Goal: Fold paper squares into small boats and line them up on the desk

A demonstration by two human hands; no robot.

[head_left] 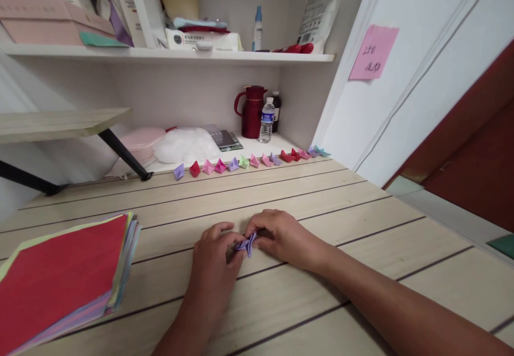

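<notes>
A small piece of folded purple paper (pixel 249 244) is between my two hands, just above the middle of the wooden table (pixel 361 238). My left hand (pixel 217 249) pinches its left side with thumb and fingers. From the right, my right hand (pixel 279 235) grips the other side, thumb below and index finger curled over the top. Several folds show in the paper, partly covered by my fingertips. Along the table's far edge runs a row of small folded paper boats, among them a purple boat (pixel 179 172), a red boat (pixel 195 169) and a green boat (pixel 243 162).
A stack of coloured paper (pixel 68 275), red on top, lies at the left. Behind the table, a shelf holds a dark red jug (pixel 252 112), a water bottle (pixel 266 120) and a white plastic bag (pixel 187 144). A small raised stand (pixel 64 123) is at the far left.
</notes>
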